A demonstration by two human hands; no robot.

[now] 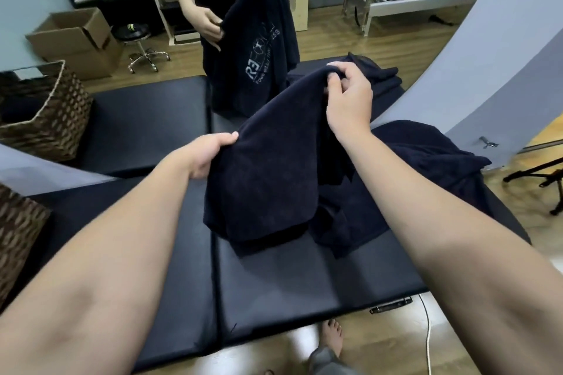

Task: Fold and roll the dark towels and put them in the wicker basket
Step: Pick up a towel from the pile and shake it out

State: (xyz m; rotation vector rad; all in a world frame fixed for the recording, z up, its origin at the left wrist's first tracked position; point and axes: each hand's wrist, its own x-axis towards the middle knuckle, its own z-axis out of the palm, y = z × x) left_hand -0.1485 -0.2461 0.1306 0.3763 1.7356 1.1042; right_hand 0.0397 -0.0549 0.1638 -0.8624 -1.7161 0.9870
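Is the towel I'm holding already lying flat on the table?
No, the left hand and right hand hold the dark towel up by its top edge, with only its bottom reaching the padded table.

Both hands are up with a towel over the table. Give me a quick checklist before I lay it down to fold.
1. Left hand grip on the towel edge: ok, fingers curl round it.
2. Right hand grip on the upper edge: ok, pinching it.
3. Towel spread flat between the hands: not ok, it hangs bunched and its lower end rests on the table.
4. Bare table in front to lay it on: ok, padding near the front edge is free.
5. Towel apart from the pile at right: cannot tell, dark cloth overlaps.
6. Basket in view at far left: ok; what it holds cannot tell.
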